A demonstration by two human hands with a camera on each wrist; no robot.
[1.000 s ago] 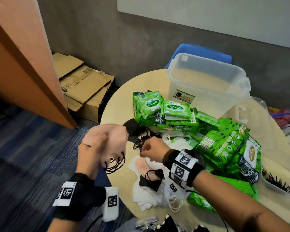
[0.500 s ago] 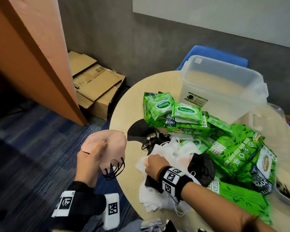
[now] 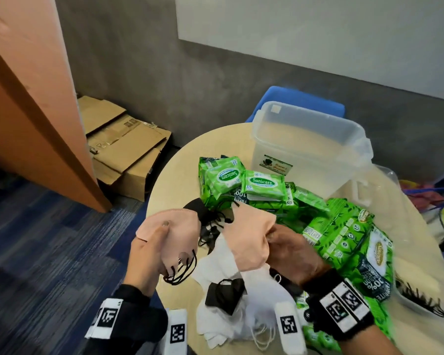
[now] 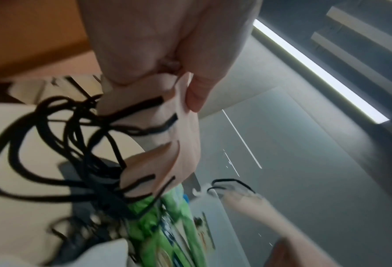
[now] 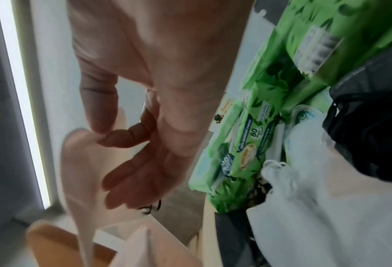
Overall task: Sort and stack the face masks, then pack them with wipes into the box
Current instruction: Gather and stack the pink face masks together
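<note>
My left hand [image 3: 151, 249] grips a small stack of pink masks [image 3: 176, 233] with black ear loops, held off the table's left edge; the left wrist view shows thumb and fingers pinching the pink masks [image 4: 167, 112]. My right hand [image 3: 290, 249] pinches another pink mask [image 3: 249, 237] by its edge, lifted above the pile; in the right wrist view thumb and forefinger pinch this pink mask [image 5: 80, 162]. White masks [image 3: 231, 303] and black masks [image 3: 226, 294] lie mixed below. Green wipe packs [image 3: 264, 184] lie behind, in front of the clear plastic box [image 3: 313, 139].
The round wooden table [image 3: 174, 175] ends close to my left hand. More green wipe packs [image 3: 344, 234] crowd the right side. A clear lid [image 3: 385, 190] leans by the box. Flattened cardboard [image 3: 126, 147] and an orange panel [image 3: 23, 111] stand left on the carpet.
My right hand went down into the pile, took hold of a pink mask and has lifted it toward the left hand's stack. The left hand has kept its masks.
</note>
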